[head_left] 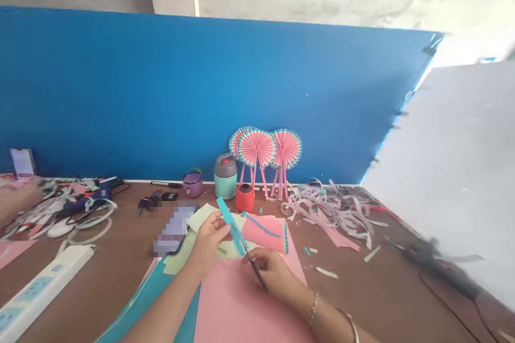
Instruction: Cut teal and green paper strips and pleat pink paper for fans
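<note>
Between the fingertips of my left hand (211, 238) is a narrow blue paper strip (228, 216), raised at a slant over the papers. My right hand (271, 270) is closed around a slim dark-handled knife (257, 274); its thin blade lies along the strip. Beneath both hands is a large pink paper sheet (233, 305). Just beyond them rests a pleated pink paper piece (265, 233) with a blue-and-white edge and a loose blue strip on it. Pale green paper (177, 262) shows beside my left wrist, with blue sheets (155, 300) under my forearm.
Round pink paper fans (257, 149) stand behind a red thread spool (244, 198) and a mint container (225, 177). A phone (175, 229) and power strip (44, 284) lie left. Curled paper scraps (330, 206) heap at right. Another person's hand (18, 198) is far left.
</note>
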